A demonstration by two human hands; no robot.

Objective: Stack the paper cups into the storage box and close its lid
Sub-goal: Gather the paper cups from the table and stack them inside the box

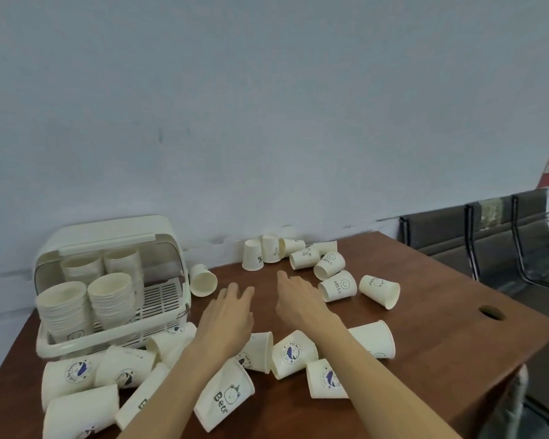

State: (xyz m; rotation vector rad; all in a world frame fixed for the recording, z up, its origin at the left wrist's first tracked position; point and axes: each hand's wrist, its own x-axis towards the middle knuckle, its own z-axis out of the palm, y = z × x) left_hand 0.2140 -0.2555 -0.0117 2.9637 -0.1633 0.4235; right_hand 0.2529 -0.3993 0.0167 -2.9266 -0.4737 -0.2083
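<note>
A cream storage box [49, 343] stands at the table's left with its domed lid [108, 236] swung up and back. Inside are several stacks of paper cups [65, 307]. Loose white paper cups lie scattered on the table: a group near the wall [301, 258], one beside the box [203, 279], and a heap along the near edge [224, 394]. My left hand [227, 315] and my right hand [293, 299] hover palm-down over the middle of the table, fingers apart, holding nothing.
The brown wooden table [441, 286] butts against a pale wall. A round cable hole [491, 312] sits near its right edge. Dark metal-framed chairs [488, 236] stand to the right of the table.
</note>
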